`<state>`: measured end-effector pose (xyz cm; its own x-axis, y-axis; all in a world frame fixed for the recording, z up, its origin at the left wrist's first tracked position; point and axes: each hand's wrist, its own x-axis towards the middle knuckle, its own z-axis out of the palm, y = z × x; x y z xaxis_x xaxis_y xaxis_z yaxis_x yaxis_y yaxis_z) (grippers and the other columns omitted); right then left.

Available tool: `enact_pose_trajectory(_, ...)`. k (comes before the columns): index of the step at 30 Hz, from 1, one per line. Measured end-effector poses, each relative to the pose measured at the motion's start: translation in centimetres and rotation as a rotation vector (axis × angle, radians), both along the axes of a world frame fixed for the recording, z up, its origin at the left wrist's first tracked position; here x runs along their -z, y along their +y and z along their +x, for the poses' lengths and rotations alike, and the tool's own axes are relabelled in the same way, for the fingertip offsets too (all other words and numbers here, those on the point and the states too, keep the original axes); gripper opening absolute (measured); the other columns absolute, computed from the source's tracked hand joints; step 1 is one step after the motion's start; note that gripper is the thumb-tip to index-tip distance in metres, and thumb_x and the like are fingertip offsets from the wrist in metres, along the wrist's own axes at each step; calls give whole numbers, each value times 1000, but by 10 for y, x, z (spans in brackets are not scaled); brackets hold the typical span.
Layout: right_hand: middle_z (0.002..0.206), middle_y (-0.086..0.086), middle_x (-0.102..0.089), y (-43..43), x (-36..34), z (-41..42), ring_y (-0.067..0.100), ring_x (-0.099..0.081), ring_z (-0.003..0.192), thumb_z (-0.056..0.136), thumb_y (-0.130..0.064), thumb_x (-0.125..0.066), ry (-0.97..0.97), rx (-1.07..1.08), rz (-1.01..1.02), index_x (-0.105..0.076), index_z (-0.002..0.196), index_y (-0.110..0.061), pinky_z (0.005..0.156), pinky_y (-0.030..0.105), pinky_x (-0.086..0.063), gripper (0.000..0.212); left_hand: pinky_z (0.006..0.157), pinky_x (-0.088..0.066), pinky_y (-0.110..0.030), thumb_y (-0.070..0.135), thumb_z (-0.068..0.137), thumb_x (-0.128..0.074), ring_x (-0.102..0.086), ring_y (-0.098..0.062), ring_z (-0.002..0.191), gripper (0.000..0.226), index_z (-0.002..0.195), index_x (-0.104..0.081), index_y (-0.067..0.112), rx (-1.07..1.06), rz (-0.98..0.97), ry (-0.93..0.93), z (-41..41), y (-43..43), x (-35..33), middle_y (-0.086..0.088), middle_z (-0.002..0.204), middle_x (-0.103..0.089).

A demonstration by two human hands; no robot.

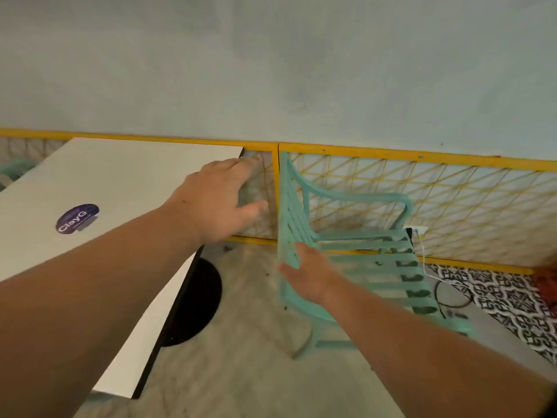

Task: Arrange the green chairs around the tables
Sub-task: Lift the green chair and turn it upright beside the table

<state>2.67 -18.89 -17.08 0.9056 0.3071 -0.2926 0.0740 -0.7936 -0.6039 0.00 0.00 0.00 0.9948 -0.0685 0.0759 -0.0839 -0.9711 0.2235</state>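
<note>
A mint-green slatted chair (376, 260) with armrests stands right of a white table (114, 182), its seat facing right and its backrest toward the table. My right hand (307, 273) rests on the near end of the backrest's top edge, fingers wrapped on it. My left hand (223, 200) hovers with fingers apart over the table's far right corner, holding nothing. A round purple sticker (77, 218) lies on the tabletop.
A yellow metal lattice fence (422, 188) runs along the pale wall just behind the chair. The table's black round base (199, 300) sits on the concrete floor. A black cable and a white cable (452, 294) lie right of the chair, beside patterned tiles (506, 300). Another green chair (15, 170) peeks out at far left.
</note>
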Motion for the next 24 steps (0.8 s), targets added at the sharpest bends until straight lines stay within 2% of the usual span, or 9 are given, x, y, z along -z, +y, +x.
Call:
enact_pose_trajectory(3,147,11,-53,31,11,14,33,-52,132,84,-59,-60,34,97,5,-41,148,-17,103,41,-45,79,113,-31,-45,58,92,-55,-29,-22,147,78,159,-23,36,-1,24,3,3,19,14,6,163,-32)
enact_pose_trajectory(6,145,12,-53,51,18,28,34,-54,129,81,-51,-62,65,175,-14,-36,148,-18,98,43,-46,79,112,-33,-46,62,89,-51,-32,-22,145,79,159,-23,36,-6,6,41,1,33,30,6,162,-34)
enact_pose_trajectory(9,157,13,-39,64,33,30,35,-46,138,90,-33,-63,130,154,-61,-9,160,-15,107,45,-42,91,110,-34,-46,61,89,-51,-34,-21,144,79,159,-23,37,-12,2,38,-3,44,43,6,161,-36)
enact_pose_trajectory(11,163,16,-26,68,44,25,35,-39,143,95,-13,-53,132,127,-112,8,161,-12,113,47,-39,90,110,-34,-46,61,89,-52,-33,-21,144,79,158,-23,38,-20,0,49,-5,48,51,7,161,-35)
enact_pose_trajectory(14,161,20,-25,67,49,21,37,-37,142,97,-5,-45,78,111,-77,4,161,-10,113,46,-38,81,111,-34,-47,63,88,-50,-33,-21,144,80,159,-23,38,-29,-7,63,-5,54,61,8,162,-35)
enact_pose_trajectory(18,169,8,-11,58,49,8,32,-34,147,92,1,-48,125,21,-156,18,159,-12,113,45,-39,95,112,-33,-47,62,90,-52,-31,-21,145,78,158,-23,38,-31,-9,72,-4,52,69,8,162,-34)
enact_pose_trajectory(24,167,5,-11,24,45,-25,30,-33,147,89,5,-45,173,-81,-209,23,158,-16,114,43,-37,99,113,-32,-47,60,93,-54,-29,-22,146,76,159,-21,39,0,-7,107,7,30,84,6,163,-33)
